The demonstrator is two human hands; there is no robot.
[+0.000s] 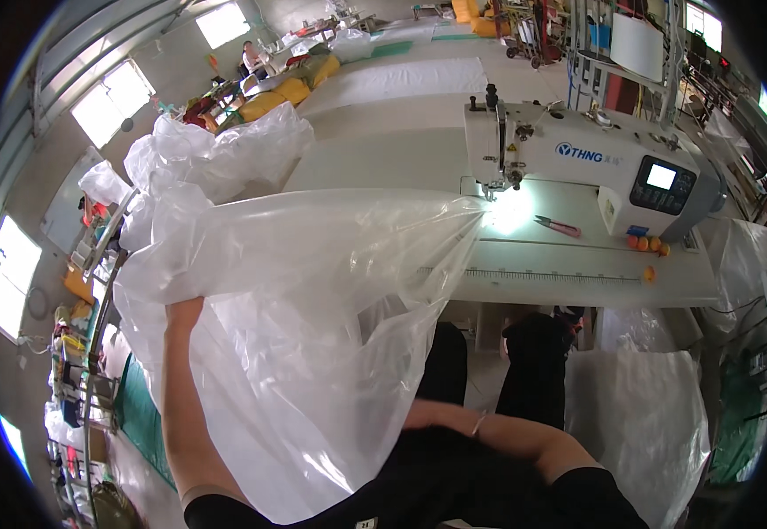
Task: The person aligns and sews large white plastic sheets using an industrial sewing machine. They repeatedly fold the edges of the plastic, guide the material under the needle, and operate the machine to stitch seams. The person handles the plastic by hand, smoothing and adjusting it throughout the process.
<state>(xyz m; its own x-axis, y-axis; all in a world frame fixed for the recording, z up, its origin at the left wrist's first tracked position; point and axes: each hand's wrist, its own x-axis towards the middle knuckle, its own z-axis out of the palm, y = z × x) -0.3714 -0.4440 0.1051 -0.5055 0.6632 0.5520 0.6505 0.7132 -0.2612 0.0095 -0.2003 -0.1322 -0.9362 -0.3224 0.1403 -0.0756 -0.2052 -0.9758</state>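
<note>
A large, clear plastic sheet point(313, 291) spreads across my lap and the left part of the sewing table. Its right corner gathers to a point under the needle of a white sewing machine point(568, 150). On the left, my left hand point(185, 309) is closed on the bunched sheet, its fingers hidden in the folds. My right hand point(420, 413) is low in front of my body and reaches under the sheet's lower right edge, so its fingers are out of sight. Thread snips point(559, 227) with a pinkish handle lie right of the lit needle area.
The table's front edge carries a ruler strip point(533, 276). Small orange pieces point(648, 244) lie beside the machine's control panel point(663, 184). More crumpled plastic point(216, 159) is heaped at the table's left. A plastic sheet point(635, 423) hangs at my right. Far back, a person point(253, 58) sits.
</note>
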